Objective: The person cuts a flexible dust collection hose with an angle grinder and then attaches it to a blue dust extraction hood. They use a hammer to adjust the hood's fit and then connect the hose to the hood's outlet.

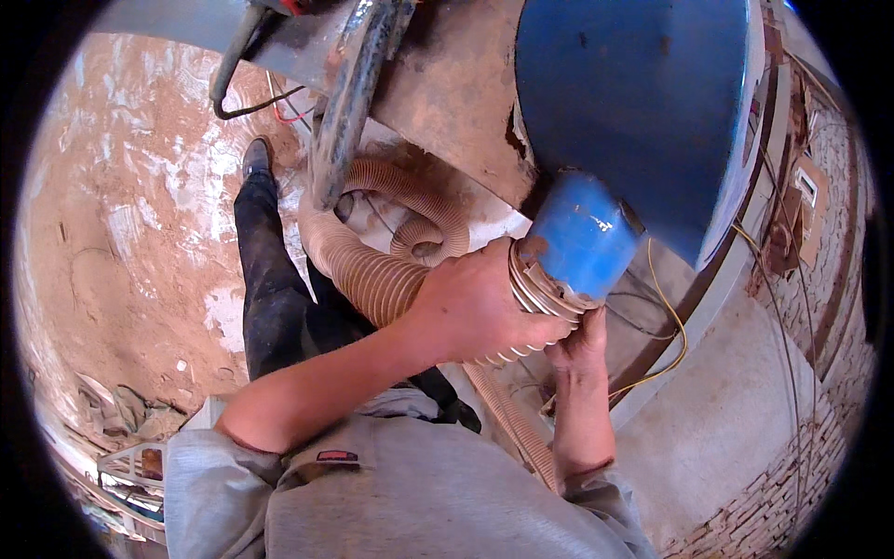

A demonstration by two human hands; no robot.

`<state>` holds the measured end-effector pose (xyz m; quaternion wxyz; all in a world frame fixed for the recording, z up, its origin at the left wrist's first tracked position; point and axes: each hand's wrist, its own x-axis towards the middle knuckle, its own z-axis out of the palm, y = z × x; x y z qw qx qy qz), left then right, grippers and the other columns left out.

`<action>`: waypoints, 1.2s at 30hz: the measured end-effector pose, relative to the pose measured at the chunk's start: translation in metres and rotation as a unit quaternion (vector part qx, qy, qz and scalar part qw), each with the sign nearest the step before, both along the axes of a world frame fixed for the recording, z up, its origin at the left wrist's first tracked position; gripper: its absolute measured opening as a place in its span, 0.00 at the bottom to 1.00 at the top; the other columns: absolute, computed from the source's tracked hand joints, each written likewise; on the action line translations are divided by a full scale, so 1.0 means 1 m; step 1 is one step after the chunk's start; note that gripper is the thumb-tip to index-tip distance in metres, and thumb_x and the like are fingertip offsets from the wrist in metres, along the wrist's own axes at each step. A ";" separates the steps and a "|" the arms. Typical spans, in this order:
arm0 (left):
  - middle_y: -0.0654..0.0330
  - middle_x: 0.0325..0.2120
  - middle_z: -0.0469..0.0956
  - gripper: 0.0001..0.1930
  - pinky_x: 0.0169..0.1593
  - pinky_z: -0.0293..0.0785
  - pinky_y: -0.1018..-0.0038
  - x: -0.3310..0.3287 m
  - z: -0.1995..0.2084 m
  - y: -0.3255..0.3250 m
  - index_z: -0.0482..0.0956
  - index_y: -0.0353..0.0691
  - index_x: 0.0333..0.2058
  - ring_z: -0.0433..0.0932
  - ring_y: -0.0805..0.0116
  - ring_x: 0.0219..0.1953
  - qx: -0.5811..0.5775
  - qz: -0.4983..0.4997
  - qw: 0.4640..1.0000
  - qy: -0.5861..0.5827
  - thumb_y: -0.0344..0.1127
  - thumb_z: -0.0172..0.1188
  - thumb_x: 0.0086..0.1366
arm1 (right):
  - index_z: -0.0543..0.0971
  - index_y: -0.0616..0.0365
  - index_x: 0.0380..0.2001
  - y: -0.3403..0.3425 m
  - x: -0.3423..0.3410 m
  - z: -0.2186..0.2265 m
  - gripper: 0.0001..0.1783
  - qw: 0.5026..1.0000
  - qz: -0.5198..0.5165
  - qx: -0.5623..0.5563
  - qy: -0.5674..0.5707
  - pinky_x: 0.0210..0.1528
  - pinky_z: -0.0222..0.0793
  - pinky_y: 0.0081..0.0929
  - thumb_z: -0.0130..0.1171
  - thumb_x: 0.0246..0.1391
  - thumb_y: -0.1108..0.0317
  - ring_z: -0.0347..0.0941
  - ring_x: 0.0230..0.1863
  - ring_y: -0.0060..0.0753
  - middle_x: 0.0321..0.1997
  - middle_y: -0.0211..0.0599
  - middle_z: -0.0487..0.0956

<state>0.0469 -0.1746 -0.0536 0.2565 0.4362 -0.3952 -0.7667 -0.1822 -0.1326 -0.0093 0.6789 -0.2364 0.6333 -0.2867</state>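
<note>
A beige ribbed flexible hose (pixel 368 275) bends in from the left to a short blue pipe (pixel 582 233). That pipe sticks out of a large blue rounded metal housing (pixel 643 102). My left hand (pixel 480 312) is closed around the hose near its frayed end, with the thumb stretched toward the pipe's mouth. From the other side my right hand (pixel 579 343) grips the hose end, its fingers partly hidden behind it. The hose end meets the pipe's lower rim; how far it is slipped over, I cannot tell.
A worn metal bar (pixel 349 112) and a dusty metal surface (pixel 466 84) stand beyond the hose. A second ribbed hose (pixel 512 419) runs beneath my arms. A yellow cable (pixel 684 335) hangs on the right. Rubble-like cloth (pixel 130 410) lies on the dusty floor at left.
</note>
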 end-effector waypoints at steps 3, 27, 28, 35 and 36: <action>0.46 0.39 0.81 0.41 0.46 0.77 0.60 0.003 0.007 -0.002 0.70 0.33 0.50 0.82 0.49 0.42 0.010 -0.015 0.999 -0.049 0.55 0.74 0.44 | 0.65 0.54 0.64 0.001 0.001 -0.002 0.50 1.000 -0.013 0.002 -0.005 0.66 0.63 0.49 0.66 0.45 0.34 0.68 0.63 0.47 0.65 0.43 0.70; 0.47 0.44 0.80 0.44 0.53 0.74 0.62 -0.002 -0.018 -0.005 0.69 0.35 0.54 0.80 0.50 0.47 -0.067 -0.016 0.997 -0.025 0.54 0.73 0.42 | 0.54 0.69 0.67 -0.052 0.056 0.083 0.53 0.750 0.180 -0.368 0.519 0.73 0.46 0.42 0.70 0.42 0.63 0.54 0.72 0.47 0.70 0.49 0.57; 0.46 0.42 0.80 0.43 0.51 0.75 0.61 -0.002 -0.017 -0.004 0.70 0.33 0.52 0.81 0.49 0.45 -0.069 -0.005 0.997 -0.021 0.55 0.73 0.42 | 0.53 0.70 0.67 -0.067 0.062 0.094 0.58 0.717 0.165 -0.445 0.511 0.74 0.46 0.42 0.74 0.42 0.52 0.54 0.71 0.47 0.70 0.50 0.57; 0.45 0.39 0.81 0.42 0.48 0.76 0.60 -0.006 -0.017 -0.004 0.72 0.31 0.49 0.81 0.47 0.42 -0.076 0.022 0.997 -0.008 0.58 0.71 0.41 | 0.55 0.70 0.67 -0.171 0.057 0.122 0.66 0.533 0.428 -0.461 0.566 0.70 0.49 0.48 0.65 0.39 0.27 0.55 0.70 0.55 0.69 0.59 0.58; 0.46 0.39 0.81 0.42 0.48 0.76 0.60 -0.006 -0.017 -0.005 0.73 0.32 0.48 0.81 0.47 0.42 -0.077 0.024 0.997 -0.008 0.58 0.71 0.41 | 0.56 0.69 0.67 -0.184 0.049 0.105 0.67 0.526 0.456 -0.456 0.555 0.70 0.50 0.48 0.65 0.38 0.26 0.55 0.70 0.56 0.69 0.60 0.58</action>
